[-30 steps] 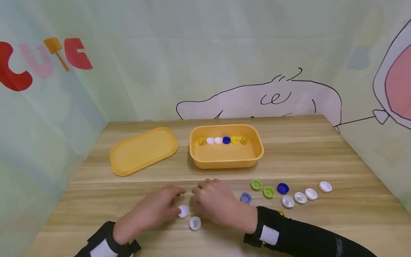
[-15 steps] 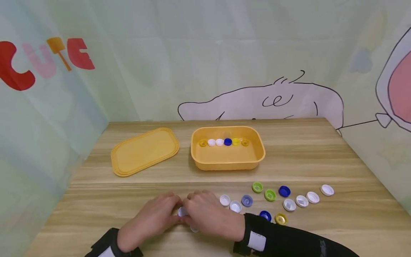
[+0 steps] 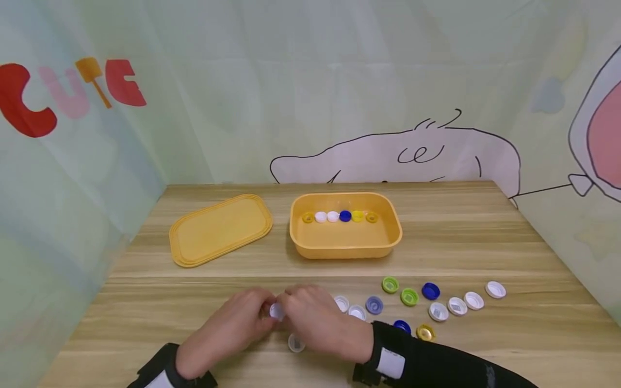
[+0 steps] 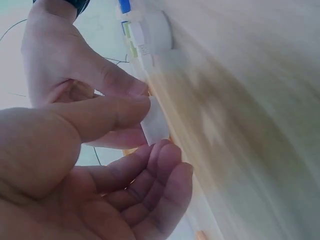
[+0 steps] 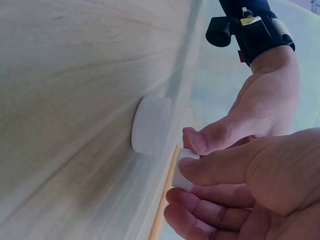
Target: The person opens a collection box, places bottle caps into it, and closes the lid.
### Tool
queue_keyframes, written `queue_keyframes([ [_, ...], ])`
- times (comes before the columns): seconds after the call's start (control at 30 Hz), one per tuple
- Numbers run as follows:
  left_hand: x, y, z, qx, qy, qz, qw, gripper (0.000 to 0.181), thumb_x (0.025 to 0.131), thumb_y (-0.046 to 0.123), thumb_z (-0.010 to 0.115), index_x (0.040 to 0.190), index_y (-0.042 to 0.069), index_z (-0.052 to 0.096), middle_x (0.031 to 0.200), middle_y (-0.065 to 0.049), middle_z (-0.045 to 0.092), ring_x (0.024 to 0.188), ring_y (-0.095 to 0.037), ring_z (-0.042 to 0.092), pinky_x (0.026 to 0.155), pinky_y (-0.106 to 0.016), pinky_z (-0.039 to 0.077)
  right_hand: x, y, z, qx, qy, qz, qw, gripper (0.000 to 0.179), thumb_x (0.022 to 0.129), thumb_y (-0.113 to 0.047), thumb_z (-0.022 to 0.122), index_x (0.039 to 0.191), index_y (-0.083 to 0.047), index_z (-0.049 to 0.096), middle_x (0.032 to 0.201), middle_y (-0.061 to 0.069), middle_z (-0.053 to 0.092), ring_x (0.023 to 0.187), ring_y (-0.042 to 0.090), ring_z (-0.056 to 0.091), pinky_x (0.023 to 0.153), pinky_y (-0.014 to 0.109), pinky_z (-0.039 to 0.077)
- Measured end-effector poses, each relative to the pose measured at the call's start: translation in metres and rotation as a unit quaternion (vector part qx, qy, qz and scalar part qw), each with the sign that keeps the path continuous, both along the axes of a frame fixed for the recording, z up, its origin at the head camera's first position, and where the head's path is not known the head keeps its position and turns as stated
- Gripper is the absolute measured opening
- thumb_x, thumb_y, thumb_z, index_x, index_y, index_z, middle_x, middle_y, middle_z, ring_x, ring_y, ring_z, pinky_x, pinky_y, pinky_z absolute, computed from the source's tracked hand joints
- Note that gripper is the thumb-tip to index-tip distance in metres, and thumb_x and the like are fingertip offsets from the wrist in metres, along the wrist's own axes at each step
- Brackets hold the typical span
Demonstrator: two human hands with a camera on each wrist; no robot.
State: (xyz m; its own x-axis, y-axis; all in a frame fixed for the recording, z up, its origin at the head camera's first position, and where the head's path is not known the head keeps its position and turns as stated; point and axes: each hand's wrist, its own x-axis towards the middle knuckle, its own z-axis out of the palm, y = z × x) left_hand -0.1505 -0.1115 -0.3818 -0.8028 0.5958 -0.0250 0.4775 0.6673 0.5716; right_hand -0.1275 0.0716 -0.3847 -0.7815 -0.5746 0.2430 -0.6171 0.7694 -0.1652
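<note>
A white bottle cap (image 3: 276, 311) is held just over the table between both hands. My left hand (image 3: 242, 315) pinches it from the left, thumb on one side and fingertips on the other. From the right, my right hand (image 3: 315, 322) also pinches the cap, its thumb (image 5: 207, 167) lying across it in the right wrist view. A second white cap (image 3: 296, 343) lies on the table just in front of the hands, partly covered by the right hand. In the left wrist view the held cap (image 4: 156, 122) sits between the fingertips of the two hands.
Behind the hands stands a yellow box (image 3: 346, 252) with a row of coloured caps along its inside. Its flat yellow lid (image 3: 220, 230) lies to the left. Right of the hands are scattered white, blue, green (image 3: 409, 296) and gold (image 3: 425, 332) caps.
My hands have come together; the right hand moved left and now joins the left hand on the white cap. The view has tilted slightly.
</note>
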Motion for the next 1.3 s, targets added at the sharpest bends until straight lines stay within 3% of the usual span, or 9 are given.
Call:
queue_keyframes([
  [0.4,-0.010,0.014,0.018,0.058,0.053,0.014,0.9968,0.011,0.083,0.000,0.077,0.091,0.006,0.072,0.076,0.004,0.053,0.068,-0.010,0.049,0.059,-0.024,0.044,-0.010,0.016,0.015,-0.057,-0.009,-0.013,0.9983,0.010,0.085,-0.007,0.079,0.093,-0.008,0.072,0.076,-0.003,0.058,0.066,0.009,0.052,0.057,0.024,0.043],
  [0.67,-0.024,0.040,0.030,0.108,0.060,0.065,0.9902,0.016,0.082,-0.003,0.079,0.096,0.001,0.072,0.080,0.001,0.062,0.069,-0.010,0.056,0.061,-0.024,0.049,-0.021,0.032,0.029,-0.080,0.043,-0.062,0.9939,0.018,0.082,-0.008,0.082,0.097,-0.004,0.073,0.078,0.000,0.060,0.067,0.015,0.056,0.055,0.026,0.046],
  [0.77,-0.033,0.049,0.036,0.115,0.057,0.072,0.9891,0.017,0.083,-0.001,0.080,0.098,0.000,0.073,0.081,-0.001,0.065,0.069,-0.010,0.057,0.061,-0.024,0.051,-0.028,0.039,0.035,-0.084,0.047,-0.078,0.9923,0.019,0.081,-0.007,0.082,0.097,-0.004,0.072,0.078,0.001,0.060,0.066,0.014,0.054,0.055,0.026,0.046],
  [0.93,-0.055,0.063,0.044,0.110,0.051,0.068,0.9903,0.014,0.085,0.002,0.080,0.097,0.000,0.073,0.078,-0.001,0.063,0.068,-0.013,0.056,0.061,-0.027,0.049,-0.046,0.049,0.042,-0.097,0.007,-0.107,0.9895,0.021,0.084,-0.010,0.083,0.102,-0.005,0.073,0.085,0.004,0.066,0.073,0.015,0.059,0.060,0.029,0.051],
  [1.13,-0.080,0.079,0.051,0.105,0.074,0.060,0.9899,0.009,0.087,0.005,0.079,0.093,0.000,0.075,0.080,-0.005,0.067,0.070,-0.018,0.057,0.062,-0.028,0.050,-0.072,0.060,0.046,-0.106,-0.005,-0.143,0.9840,0.021,0.084,-0.012,0.082,0.102,-0.005,0.074,0.089,0.006,0.068,0.077,0.018,0.062,0.062,0.032,0.054],
  [1.3,-0.101,0.093,0.052,0.080,0.084,0.071,0.9907,0.012,0.090,0.008,0.077,0.097,-0.002,0.076,0.083,-0.009,0.070,0.072,-0.021,0.058,0.062,-0.028,0.049,-0.094,0.068,0.045,-0.120,-0.025,-0.162,0.9792,0.021,0.087,-0.012,0.079,0.106,-0.003,0.074,0.090,0.009,0.068,0.074,0.021,0.060,0.060,0.029,0.052],
])
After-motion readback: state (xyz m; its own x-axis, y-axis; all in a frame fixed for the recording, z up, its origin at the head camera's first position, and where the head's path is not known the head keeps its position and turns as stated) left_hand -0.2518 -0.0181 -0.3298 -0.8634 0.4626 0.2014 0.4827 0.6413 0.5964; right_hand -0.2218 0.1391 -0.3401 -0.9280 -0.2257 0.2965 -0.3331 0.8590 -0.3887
